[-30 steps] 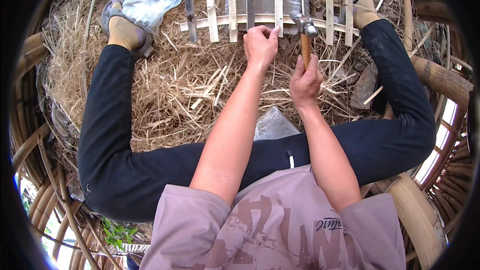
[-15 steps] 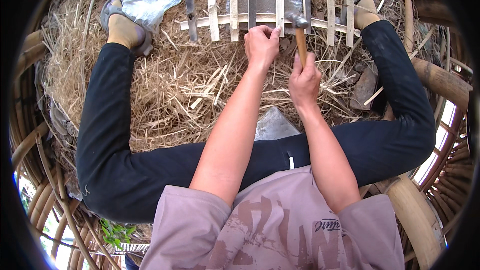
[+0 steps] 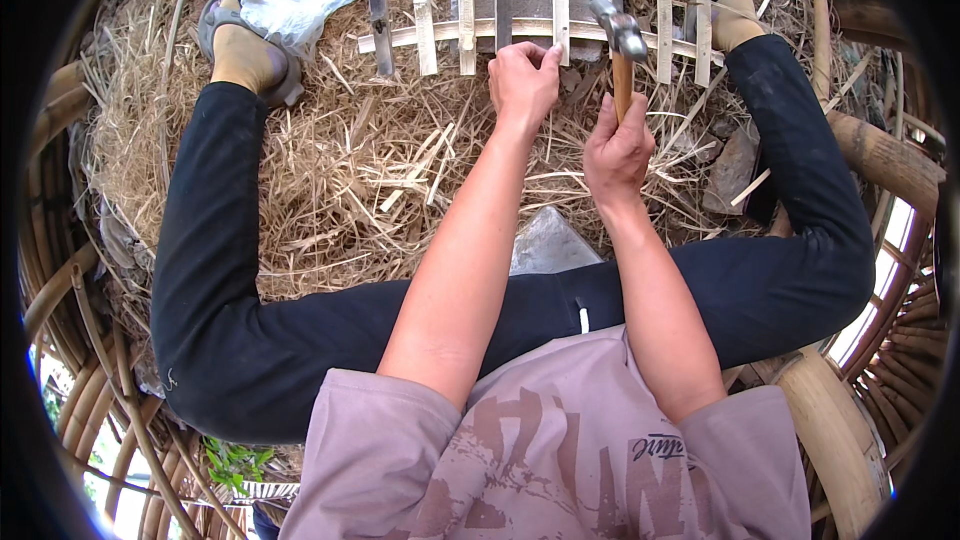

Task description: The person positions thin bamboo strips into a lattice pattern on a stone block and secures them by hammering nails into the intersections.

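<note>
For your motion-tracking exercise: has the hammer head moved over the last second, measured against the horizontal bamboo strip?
Yes. The hammer head dropped to the horizontal bamboo strip half a second ago, and now sits slightly raised again, just at its level, in the right hand.

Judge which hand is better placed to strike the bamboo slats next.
Right. The right hand grips the hammer, head raised over the slats; the left hand is pressed down on the cross strip.

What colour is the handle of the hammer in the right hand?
Light brown wood, in the head view: hammer, right hand.
</note>
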